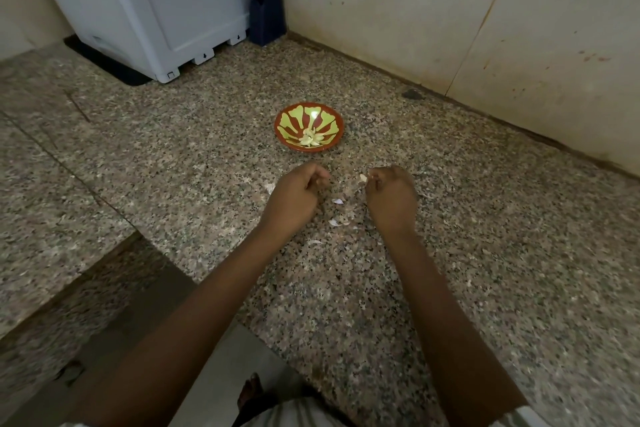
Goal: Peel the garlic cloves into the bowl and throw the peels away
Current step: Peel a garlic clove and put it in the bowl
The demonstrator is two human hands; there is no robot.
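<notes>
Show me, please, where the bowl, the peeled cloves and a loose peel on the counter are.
bowl [292, 116]: head view, on its painted inner wall, far left side.
peeled cloves [312, 140]: head view, on the middle of the pile.
loose peel [337, 201]: head view, on the white scrap between the wrists.

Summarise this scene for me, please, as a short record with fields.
surface: speckled granite counter
bowl: round red-brown bowl with yellow-green petal pattern, beyond both hands
bowl contents: peeled garlic cloves
left hand: fingers curled; whether it holds anything is hidden
right hand: pinches a pale garlic piece at its fingertips
peels: thin pale garlic peels scattered on the counter around the hands
background: white plastic appliance, back left
</notes>
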